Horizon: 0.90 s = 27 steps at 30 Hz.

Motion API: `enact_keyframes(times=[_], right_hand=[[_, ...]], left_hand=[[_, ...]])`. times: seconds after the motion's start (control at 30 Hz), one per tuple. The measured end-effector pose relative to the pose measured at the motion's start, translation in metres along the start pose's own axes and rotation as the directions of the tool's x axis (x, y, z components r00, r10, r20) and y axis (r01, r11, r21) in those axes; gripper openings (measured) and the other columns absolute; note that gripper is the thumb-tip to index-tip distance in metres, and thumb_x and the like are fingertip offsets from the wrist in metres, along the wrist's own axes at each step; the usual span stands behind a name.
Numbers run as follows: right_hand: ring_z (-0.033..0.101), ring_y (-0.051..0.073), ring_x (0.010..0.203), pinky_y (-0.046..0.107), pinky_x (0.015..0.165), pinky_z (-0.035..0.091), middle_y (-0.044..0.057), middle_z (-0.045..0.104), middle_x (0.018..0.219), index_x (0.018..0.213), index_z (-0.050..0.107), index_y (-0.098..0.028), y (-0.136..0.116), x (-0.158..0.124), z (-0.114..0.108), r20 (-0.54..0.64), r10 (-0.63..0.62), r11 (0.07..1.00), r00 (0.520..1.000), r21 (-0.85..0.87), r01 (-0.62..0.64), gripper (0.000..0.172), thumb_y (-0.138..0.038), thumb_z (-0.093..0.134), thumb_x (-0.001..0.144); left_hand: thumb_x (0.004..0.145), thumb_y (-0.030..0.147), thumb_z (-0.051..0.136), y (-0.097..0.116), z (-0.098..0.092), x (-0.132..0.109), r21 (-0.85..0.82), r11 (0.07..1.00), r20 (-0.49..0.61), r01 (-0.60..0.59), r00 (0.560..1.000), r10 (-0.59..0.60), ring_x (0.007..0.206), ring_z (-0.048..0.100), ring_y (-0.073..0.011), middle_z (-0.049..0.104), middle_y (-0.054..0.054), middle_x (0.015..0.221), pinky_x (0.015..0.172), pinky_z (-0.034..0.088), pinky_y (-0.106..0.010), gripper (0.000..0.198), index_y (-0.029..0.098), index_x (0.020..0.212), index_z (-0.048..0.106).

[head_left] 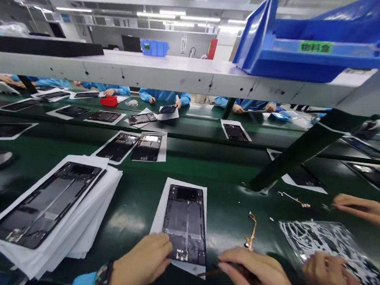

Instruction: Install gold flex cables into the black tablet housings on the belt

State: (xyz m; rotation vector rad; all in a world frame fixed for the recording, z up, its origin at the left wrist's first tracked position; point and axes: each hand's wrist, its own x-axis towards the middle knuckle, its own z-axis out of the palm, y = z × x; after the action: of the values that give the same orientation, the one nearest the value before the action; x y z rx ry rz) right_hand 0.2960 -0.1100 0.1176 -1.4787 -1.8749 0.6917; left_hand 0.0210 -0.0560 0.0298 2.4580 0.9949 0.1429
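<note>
A dark, opened phone frame (186, 223) lies on a white sheet (159, 210) on the green belt in front of me. My left hand (141, 264), with a blue sleeve and a wristband, has its fingers curled onto the frame's lower left corner. To the right, my right hand (258, 277) is closed on a thin dark tool (211, 273) whose tip points at the frame's bottom edge. A small orange flex cable (251, 235) lies on the belt just beyond that hand.
A stack of white sheets (84, 231) with another frame (47, 203) on top sits at the left. At the right are a clear patterned film (320, 240) and two other hands (333, 283) (365, 211). A dark strut (301, 151) slants down from the shelf (156, 71), which holds a blue bin (316, 42). People in blue work opposite.
</note>
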Motion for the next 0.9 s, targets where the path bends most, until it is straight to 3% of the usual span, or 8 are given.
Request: enact_keyframes(times=[0.1,0.2,0.3,0.5,0.63,0.77,0.83,0.9], right_hand=[[0.063,0.016,0.062,0.024,0.060,0.050,0.001,0.072,0.072,0.086,0.076,-0.027,-0.010,0.032,0.028,0.175,0.082,0.995,0.981,0.042,-0.091,0.023,-0.039,0.057,0.090],[0.061,0.015,0.062,0.023,0.058,0.046,0.001,0.070,0.070,0.088,0.073,-0.021,-0.007,0.074,0.053,0.239,0.095,0.981,0.966,0.140,-0.131,0.020,-0.032,0.057,0.088],[0.064,0.016,0.066,0.024,0.061,0.046,0.003,0.071,0.073,0.087,0.070,-0.017,0.008,0.116,0.075,0.208,0.108,0.976,0.972,0.164,-0.144,0.016,-0.028,0.059,0.084],[0.063,0.015,0.065,0.024,0.060,0.042,0.003,0.071,0.070,0.075,0.069,-0.016,0.039,0.176,0.111,0.291,0.144,0.990,0.946,-0.039,-0.139,0.011,-0.017,0.058,0.079],[0.060,0.015,0.063,0.025,0.060,0.039,0.003,0.069,0.067,0.069,0.068,-0.017,0.042,0.200,0.120,0.298,0.147,0.986,0.943,-0.113,-0.118,0.012,-0.012,0.059,0.075],[0.059,0.015,0.066,0.024,0.061,0.039,0.003,0.070,0.074,0.074,0.069,-0.018,0.023,0.208,0.103,0.280,0.123,0.986,0.952,-0.141,-0.086,0.013,-0.016,0.057,0.079],[0.057,0.014,0.065,0.024,0.060,0.038,0.002,0.069,0.074,0.075,0.069,-0.018,0.009,0.207,0.088,0.274,0.092,0.988,0.957,-0.145,-0.054,0.013,-0.019,0.057,0.080],[0.056,0.013,0.063,0.024,0.059,0.038,0.001,0.068,0.072,0.076,0.069,-0.019,-0.004,0.205,0.073,0.270,0.065,0.988,0.961,-0.152,-0.024,0.013,-0.021,0.057,0.080]], left_hand=[[0.094,0.030,0.053,0.002,-0.030,-0.005,-0.479,0.875,-0.182,0.070,0.967,-0.177,0.107,0.060,-0.0205,0.065,-0.007,0.116,0.094,0.044,-0.031,0.024,0.024,0.118,0.055],[0.085,0.030,0.067,0.006,-0.031,0.007,-0.728,0.685,-0.136,0.022,0.975,-0.176,0.100,0.064,-0.0187,0.069,-0.003,0.105,0.095,0.045,-0.029,0.048,0.022,0.127,0.047],[0.082,0.022,0.065,-0.002,-0.014,0.023,-0.642,0.759,-0.151,0.112,0.951,-0.269,0.078,0.064,-0.0164,0.067,0.003,0.078,0.084,0.048,-0.028,0.044,0.021,0.123,0.048],[0.089,0.014,0.044,-0.036,-0.003,0.036,-0.042,0.983,-0.311,0.181,0.932,-0.185,0.086,0.062,-0.0237,0.066,-0.009,0.090,0.080,0.048,-0.036,0.025,0.019,0.105,0.064],[0.085,0.013,0.046,-0.054,-0.017,0.054,-0.191,0.950,-0.198,0.249,0.938,-0.285,0.084,0.065,-0.0223,0.068,-0.007,0.087,0.077,0.048,-0.033,0.022,0.019,0.096,0.065],[0.090,0.022,0.042,-0.073,-0.035,0.071,-0.786,0.573,0.078,0.232,0.957,-0.281,0.081,0.067,-0.0173,0.071,-0.008,0.086,0.076,0.048,-0.028,0.021,0.014,0.092,0.061],[0.094,0.032,0.038,-0.078,-0.044,0.074,-0.915,0.350,0.123,0.198,0.966,-0.226,0.081,0.067,-0.0172,0.071,-0.011,0.089,0.074,0.048,-0.028,0.031,0.011,0.095,0.061],[0.095,0.040,0.040,-0.079,-0.050,0.073,-0.943,0.298,0.090,0.147,0.976,-0.196,0.083,0.066,-0.0176,0.071,-0.011,0.089,0.075,0.048,-0.028,0.036,0.010,0.098,0.061]])
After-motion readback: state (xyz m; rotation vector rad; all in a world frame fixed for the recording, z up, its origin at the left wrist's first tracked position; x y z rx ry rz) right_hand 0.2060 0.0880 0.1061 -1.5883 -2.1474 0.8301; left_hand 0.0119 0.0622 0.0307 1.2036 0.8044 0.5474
